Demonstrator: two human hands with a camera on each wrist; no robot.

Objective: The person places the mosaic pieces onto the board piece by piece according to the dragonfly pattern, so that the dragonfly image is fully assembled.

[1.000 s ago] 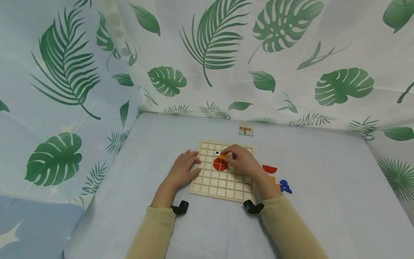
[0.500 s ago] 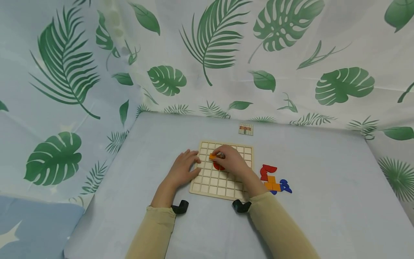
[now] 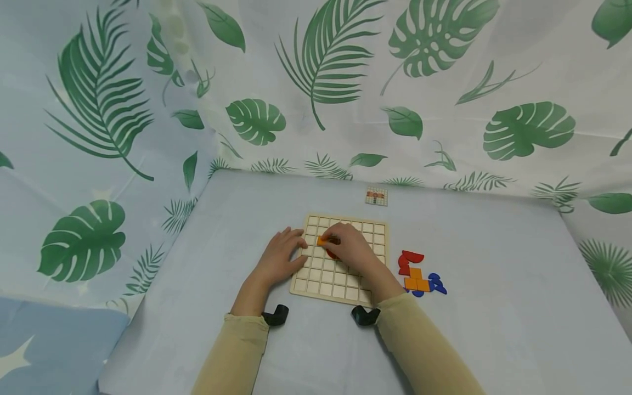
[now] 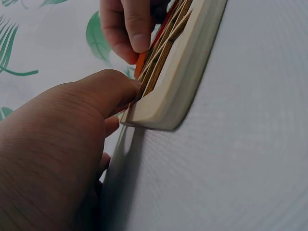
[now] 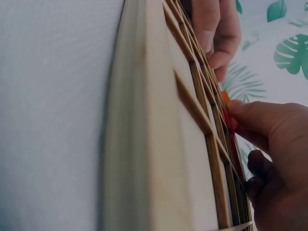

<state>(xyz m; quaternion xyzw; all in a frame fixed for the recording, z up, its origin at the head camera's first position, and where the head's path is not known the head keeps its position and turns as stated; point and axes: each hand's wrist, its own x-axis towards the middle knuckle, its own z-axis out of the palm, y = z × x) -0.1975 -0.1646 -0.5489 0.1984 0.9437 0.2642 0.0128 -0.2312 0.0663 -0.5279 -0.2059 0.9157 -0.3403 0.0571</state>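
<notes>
A square wooden grid board (image 3: 298, 288) lies flat on the table. At its left edge rests my left hand (image 3: 278, 257), fingers relaxed; in the left wrist view its thumb (image 4: 113, 89) touches the board's rim. My right hand (image 3: 349, 246) is over the board's upper middle, pinching an orange square tile (image 3: 321, 241) between thumb and fingers. The right wrist view has the tile (image 5: 225, 97) at the grid; whether it is seated in a cell I cannot tell. Beneath the right hand shows part of a red piece (image 3: 332, 255). The eye piece is hidden.
Right of the board lie loose red pieces (image 3: 412, 257), orange square tiles (image 3: 423, 285) and blue pieces (image 3: 436, 282). A small pattern card (image 3: 377, 196) sits behind the board. Leaf-print cloth (image 3: 316, 137) hangs at the back and left.
My right hand has moved left over the board with the orange tile, past the eye piece, and now covers it. The left hand stays at the board's edge.
</notes>
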